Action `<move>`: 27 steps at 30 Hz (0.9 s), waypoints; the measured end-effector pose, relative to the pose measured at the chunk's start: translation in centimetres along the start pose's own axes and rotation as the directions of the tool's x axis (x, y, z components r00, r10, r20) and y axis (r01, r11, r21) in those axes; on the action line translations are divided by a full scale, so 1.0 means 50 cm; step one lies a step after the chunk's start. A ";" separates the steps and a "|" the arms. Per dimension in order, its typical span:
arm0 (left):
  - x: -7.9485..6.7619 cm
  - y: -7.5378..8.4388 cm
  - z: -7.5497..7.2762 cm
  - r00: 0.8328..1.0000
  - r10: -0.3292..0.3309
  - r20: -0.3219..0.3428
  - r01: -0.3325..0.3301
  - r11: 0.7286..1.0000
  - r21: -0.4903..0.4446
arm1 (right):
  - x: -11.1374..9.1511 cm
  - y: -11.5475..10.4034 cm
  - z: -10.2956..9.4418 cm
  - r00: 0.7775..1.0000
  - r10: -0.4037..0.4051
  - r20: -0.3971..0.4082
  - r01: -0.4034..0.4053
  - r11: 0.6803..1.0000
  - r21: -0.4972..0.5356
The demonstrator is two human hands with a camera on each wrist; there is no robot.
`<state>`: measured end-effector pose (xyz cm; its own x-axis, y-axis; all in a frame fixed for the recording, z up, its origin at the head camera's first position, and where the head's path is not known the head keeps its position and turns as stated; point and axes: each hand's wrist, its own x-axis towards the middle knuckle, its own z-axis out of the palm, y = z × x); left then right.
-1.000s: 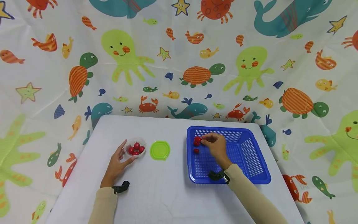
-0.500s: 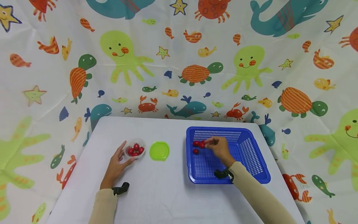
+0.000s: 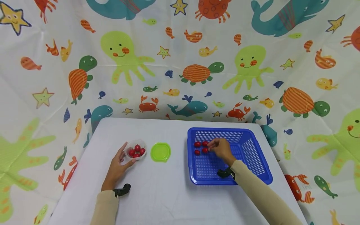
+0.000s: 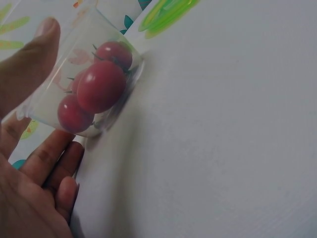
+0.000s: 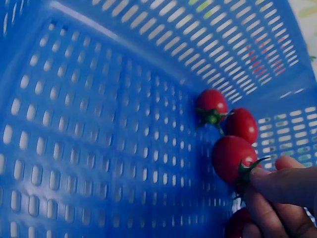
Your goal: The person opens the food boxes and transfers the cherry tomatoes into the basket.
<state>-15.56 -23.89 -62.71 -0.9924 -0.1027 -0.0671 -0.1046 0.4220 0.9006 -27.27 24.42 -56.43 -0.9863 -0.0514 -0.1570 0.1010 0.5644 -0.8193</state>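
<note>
Four red tomatoes (image 3: 197,152): in the blue basket (image 3: 242,150), near its left side.
Right hand (image 3: 222,148): thumb and fingers pinching one tomato (image 5: 229,159) at its green stem.
Left hand (image 3: 117,165): thumb and fingers around the clear cup (image 4: 54,94), which stands on the white table (image 3: 160,193) with more tomatoes inside.
Green lid (image 3: 160,152): on the table, between cup and basket, touching neither.

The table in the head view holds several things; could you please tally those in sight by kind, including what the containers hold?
Cup: 1
Basket: 1
Lid: 1
Tomatoes: 8 in sight (4 in the cup, 4 in the basket)
Total: 11
</note>
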 end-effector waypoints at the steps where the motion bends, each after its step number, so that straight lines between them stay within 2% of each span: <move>1: 0.000 0.000 0.000 1.000 -0.001 0.001 0.001 1.000 0.002 | 0.001 0.001 0.000 1.000 0.004 0.000 -0.004 1.000 -0.016; 6: -0.001 0.000 0.001 1.000 0.004 -0.005 -0.004 1.000 0.003 | 0.005 0.000 0.003 1.000 0.024 0.016 -0.024 0.999 -0.029; 11: -0.001 -0.001 0.000 1.000 0.005 -0.007 -0.005 1.000 -0.003 | 0.009 -0.003 0.007 1.000 0.006 0.017 -0.005 0.999 -0.035; 16: -0.002 -0.002 0.002 1.000 0.007 -0.007 -0.007 1.000 -0.004 | 0.004 -0.010 0.006 0.999 -0.032 -0.017 0.030 0.995 -0.092; 21: -0.002 0.000 0.001 1.000 0.006 -0.010 -0.006 1.000 0.004 | -0.007 -0.037 0.004 0.995 -0.088 -0.052 0.082 0.992 -0.096; 27: -0.001 0.002 0.000 1.000 0.002 -0.008 -0.002 1.000 0.008 | -0.021 -0.090 0.013 0.983 -0.151 -0.104 0.147 0.988 -0.043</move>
<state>-15.52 -23.86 -62.59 -0.9921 -0.1087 -0.0621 -0.1032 0.4296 0.8971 -26.60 21.39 -52.93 -0.9984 -0.0503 0.0266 -0.0511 0.5857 -0.8089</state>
